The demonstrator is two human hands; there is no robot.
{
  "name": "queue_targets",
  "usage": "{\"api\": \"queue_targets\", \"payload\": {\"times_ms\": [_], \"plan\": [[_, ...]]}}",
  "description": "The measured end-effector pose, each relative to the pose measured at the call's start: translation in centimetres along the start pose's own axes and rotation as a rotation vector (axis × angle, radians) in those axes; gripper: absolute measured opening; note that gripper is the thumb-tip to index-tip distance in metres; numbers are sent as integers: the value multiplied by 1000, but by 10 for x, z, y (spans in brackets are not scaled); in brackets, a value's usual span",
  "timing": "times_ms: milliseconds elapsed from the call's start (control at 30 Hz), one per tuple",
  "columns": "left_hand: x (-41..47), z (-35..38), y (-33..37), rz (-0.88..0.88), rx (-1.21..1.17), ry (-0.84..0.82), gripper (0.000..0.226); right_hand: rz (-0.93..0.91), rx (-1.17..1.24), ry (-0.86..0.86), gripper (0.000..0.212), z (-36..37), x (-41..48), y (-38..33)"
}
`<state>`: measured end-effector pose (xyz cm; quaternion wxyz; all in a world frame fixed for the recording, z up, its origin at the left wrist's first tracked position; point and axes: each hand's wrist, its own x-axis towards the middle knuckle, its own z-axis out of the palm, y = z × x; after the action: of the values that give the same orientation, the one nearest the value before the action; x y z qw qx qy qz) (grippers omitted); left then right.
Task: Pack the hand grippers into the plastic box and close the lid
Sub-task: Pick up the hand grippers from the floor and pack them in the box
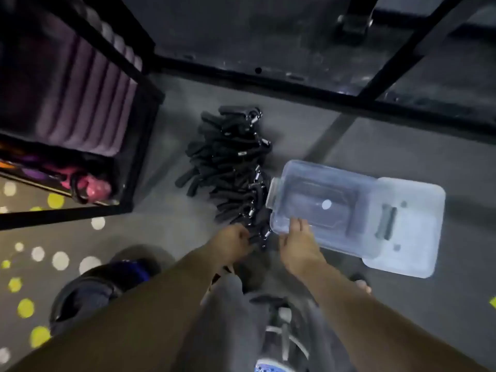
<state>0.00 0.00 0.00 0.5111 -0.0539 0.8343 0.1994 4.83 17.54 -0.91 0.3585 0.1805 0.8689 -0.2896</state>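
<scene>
On the grey floor [375,146], centre of view, lies a heap of black hand grippers [230,167] running from 12 down to 6 o'clock, its near end touching the box [322,200] at the box's 9 o'clock corner. The box is clear plastic w/ nothing inside, and the lid [418,232] lies flat against its 3 o'clock side, off the opening.

Around: a black rack [145,146] at 9–10 o'clock holds a purple ribbed mat [88,103] and sth pink [96,185] lower down. Black frame bars [268,84] cross at 12–2 o'clock. Dotted carpet [32,251] lies at 8 o'clock, w/ a dark round object [86,291] near the left forearm. Nothing sits between hands and box.

Count: 1 box, 1 lid, 2 hands. The grippers are tangled & blurred – can't count them, but there are many.

Left hand [236,241]: arm stretched fwd, fingers curled round a gripper at the heap's near end. Right hand [298,245]: arm reaches to 1 o'clock, fingers fairly straight and close together, tips laid on the box's near wall – whether the thumb hooks the rim, can't tell.
</scene>
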Motion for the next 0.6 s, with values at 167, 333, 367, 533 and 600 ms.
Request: {"api": "queue_targets", "payload": {"times_ms": [167,333,367,533,600], "plan": [[81,11,-20,28,121,69,31,-126,151,122,64,27,88,8],[150,6,-24,125,282,79,35,-303,75,346,64,59,148,11],[161,4,-24,146,319,86,36,-336,58,386,65,67,155,12],[207,-7,-30,217,480,191,30,-411,99,510,64,99,172,19],[220,-8,-37,270,601,268,29,-436,85,524,58,102,172,23]]}}
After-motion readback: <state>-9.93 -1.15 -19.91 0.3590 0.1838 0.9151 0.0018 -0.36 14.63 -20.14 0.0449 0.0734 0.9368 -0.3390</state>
